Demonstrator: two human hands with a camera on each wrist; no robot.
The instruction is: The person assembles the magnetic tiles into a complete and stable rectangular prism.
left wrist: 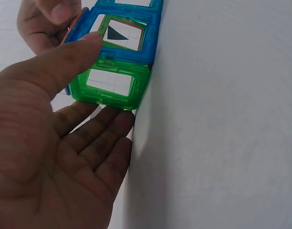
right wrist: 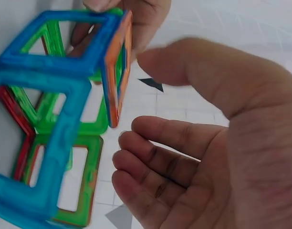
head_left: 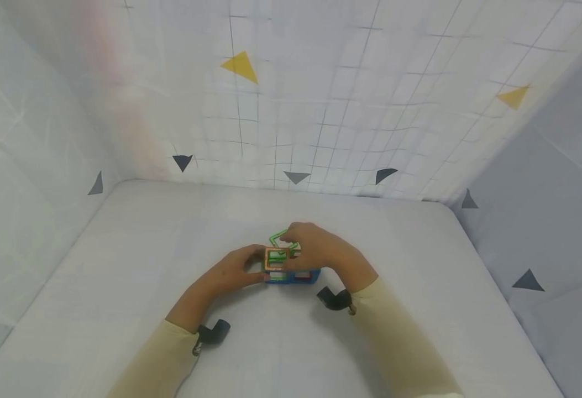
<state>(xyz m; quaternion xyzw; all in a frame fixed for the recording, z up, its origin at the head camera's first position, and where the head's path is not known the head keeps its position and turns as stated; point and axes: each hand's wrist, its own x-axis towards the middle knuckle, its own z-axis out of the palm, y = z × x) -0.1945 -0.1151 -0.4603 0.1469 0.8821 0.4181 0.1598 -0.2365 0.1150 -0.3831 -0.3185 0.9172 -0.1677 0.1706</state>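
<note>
Left wrist view: the left hand (left wrist: 55, 143) has straight, relaxed fingers (left wrist: 96, 138) lying side by side; their tips touch the bottom edge of a green tile (left wrist: 112, 86), and the thumb (left wrist: 65, 59) lies flat across a blue tile (left wrist: 124, 36) above it. Nothing is clenched.
Right wrist view: the right hand (right wrist: 208, 143) is cupped and loose, with its fingers (right wrist: 155, 162) gently bent and slightly apart, just beside an orange tile (right wrist: 116, 71). From this angle, whether they touch it cannot be told.
Only in the right wrist view: the tile structure (right wrist: 55, 119) is a hollow box, with blue frames on the outside and green and red frames within.
Only in the left wrist view: a dark triangle shows through the blue tile's window.
Head view: both hands, left (head_left: 233, 271) and right (head_left: 318, 249), meet around the tile structure (head_left: 286, 262), which stands at the middle of the white table (head_left: 121, 265). A green frame sticks up at its top by the right hand. This view hides the fingertips.
Sleeves: pale yellow (head_left: 405, 342), with a dark wrist camera (head_left: 334, 299) at each cuff.
Surroundings: a white gridded backdrop (head_left: 320, 110) with yellow and dark triangles.
</note>
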